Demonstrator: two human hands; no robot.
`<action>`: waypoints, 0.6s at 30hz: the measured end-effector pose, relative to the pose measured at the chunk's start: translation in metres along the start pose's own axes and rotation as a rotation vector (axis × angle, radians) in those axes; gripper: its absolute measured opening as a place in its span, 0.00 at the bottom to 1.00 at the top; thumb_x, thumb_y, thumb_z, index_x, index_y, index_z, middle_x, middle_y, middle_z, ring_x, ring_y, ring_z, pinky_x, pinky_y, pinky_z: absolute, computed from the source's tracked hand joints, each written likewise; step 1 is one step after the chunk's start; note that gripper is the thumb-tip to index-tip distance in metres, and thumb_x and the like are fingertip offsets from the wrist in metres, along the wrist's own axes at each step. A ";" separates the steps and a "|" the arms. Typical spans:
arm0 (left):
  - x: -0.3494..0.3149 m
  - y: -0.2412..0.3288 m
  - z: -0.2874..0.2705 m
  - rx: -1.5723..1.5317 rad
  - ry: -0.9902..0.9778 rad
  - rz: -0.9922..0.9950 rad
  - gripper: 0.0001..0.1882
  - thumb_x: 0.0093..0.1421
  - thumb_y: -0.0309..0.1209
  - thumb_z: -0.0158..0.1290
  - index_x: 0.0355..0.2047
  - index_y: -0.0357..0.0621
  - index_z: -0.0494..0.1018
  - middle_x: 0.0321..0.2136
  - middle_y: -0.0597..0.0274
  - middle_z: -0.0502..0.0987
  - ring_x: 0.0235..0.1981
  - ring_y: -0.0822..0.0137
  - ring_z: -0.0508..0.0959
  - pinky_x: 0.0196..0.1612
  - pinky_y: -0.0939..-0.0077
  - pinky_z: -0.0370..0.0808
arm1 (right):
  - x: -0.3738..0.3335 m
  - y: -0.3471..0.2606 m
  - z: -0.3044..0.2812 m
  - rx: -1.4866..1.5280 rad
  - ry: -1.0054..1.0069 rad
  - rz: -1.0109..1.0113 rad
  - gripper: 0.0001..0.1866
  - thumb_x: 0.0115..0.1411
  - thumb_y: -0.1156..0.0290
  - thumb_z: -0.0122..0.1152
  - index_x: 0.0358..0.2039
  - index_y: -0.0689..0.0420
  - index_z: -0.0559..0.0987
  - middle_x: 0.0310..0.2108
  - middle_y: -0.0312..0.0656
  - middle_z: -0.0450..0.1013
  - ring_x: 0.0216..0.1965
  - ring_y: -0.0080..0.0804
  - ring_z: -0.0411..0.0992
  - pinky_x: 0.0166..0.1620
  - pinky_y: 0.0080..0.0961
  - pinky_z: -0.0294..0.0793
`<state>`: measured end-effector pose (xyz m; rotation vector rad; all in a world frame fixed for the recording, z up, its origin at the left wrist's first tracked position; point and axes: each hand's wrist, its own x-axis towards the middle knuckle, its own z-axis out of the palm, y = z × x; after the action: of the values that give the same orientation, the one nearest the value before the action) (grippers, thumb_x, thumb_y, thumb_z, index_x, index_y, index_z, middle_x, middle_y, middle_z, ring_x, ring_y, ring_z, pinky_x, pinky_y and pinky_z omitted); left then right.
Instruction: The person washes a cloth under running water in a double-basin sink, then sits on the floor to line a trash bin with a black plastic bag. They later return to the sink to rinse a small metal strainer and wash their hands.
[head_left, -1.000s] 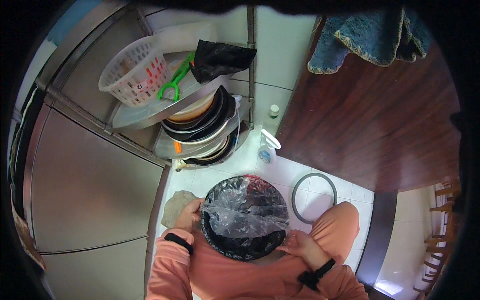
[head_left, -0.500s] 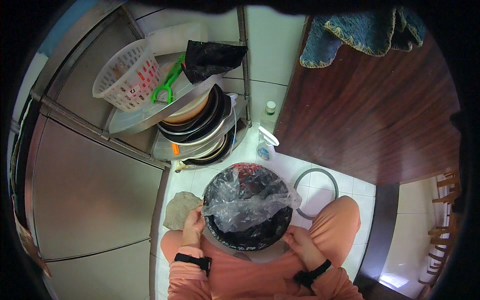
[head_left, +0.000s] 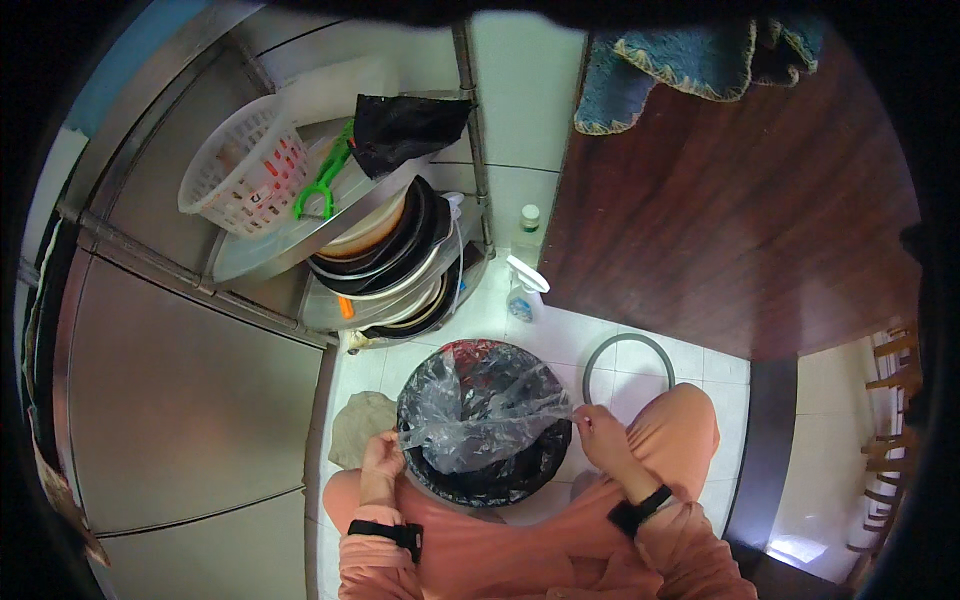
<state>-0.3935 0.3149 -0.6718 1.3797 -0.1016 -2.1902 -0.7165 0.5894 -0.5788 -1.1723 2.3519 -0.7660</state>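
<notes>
In front of me, between my knees, stands a round bin lined with a black garbage bag [head_left: 500, 487]; the liner is folded over its rim. A crumpled clear plastic bag [head_left: 465, 420] lies across the bin's mouth, hiding part of the inside. My right hand [head_left: 602, 438] pinches the right end of the clear bag, just off the bin's right edge. At the bin's left rim, my left hand [head_left: 382, 458] is closed on the clear bag's left end. Something red [head_left: 478, 350] shows under the plastic at the far rim.
A grey ring [head_left: 628, 340] lies on the white tiles to the right. Beyond the bin stand a spray bottle [head_left: 521, 300] and a capped bottle [head_left: 527, 232]. A rack at left holds pans [head_left: 425, 225] and a white basket [head_left: 245, 170]. A beige cloth [head_left: 358, 425] lies left.
My right hand has left the bin's lower right rim and moved up to the clear bag's right end. The left hand has shifted slightly down along the left rim.
</notes>
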 end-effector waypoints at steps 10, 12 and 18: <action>-0.012 -0.001 0.004 0.146 -0.041 -0.047 0.07 0.51 0.20 0.43 0.21 0.42 0.70 0.19 0.64 0.74 0.18 0.71 0.74 0.20 0.83 0.72 | 0.011 -0.005 0.023 1.114 -0.193 0.902 0.12 0.62 0.75 0.44 0.45 0.58 0.69 0.28 0.39 0.72 0.29 0.28 0.70 0.29 0.23 0.68; -0.012 0.000 0.006 0.158 -0.033 -0.046 0.07 0.52 0.20 0.43 0.21 0.41 0.70 0.19 0.63 0.74 0.19 0.69 0.74 0.22 0.81 0.73 | 0.008 -0.007 0.018 1.202 -0.287 0.852 0.11 0.60 0.77 0.44 0.43 0.62 0.71 0.31 0.38 0.72 0.30 0.29 0.70 0.30 0.22 0.69; -0.003 -0.005 0.006 0.132 -0.058 -0.164 0.07 0.53 0.22 0.43 0.24 0.39 0.71 0.22 0.59 0.75 0.22 0.63 0.76 0.29 0.73 0.77 | -0.005 0.006 0.003 1.405 -0.406 0.733 0.16 0.51 0.87 0.49 0.42 0.65 0.72 0.40 0.42 0.72 0.39 0.32 0.72 0.44 0.25 0.73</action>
<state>-0.3998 0.3192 -0.6679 1.4413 -0.1621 -2.3969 -0.7154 0.5952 -0.5848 0.1475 1.1502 -1.3063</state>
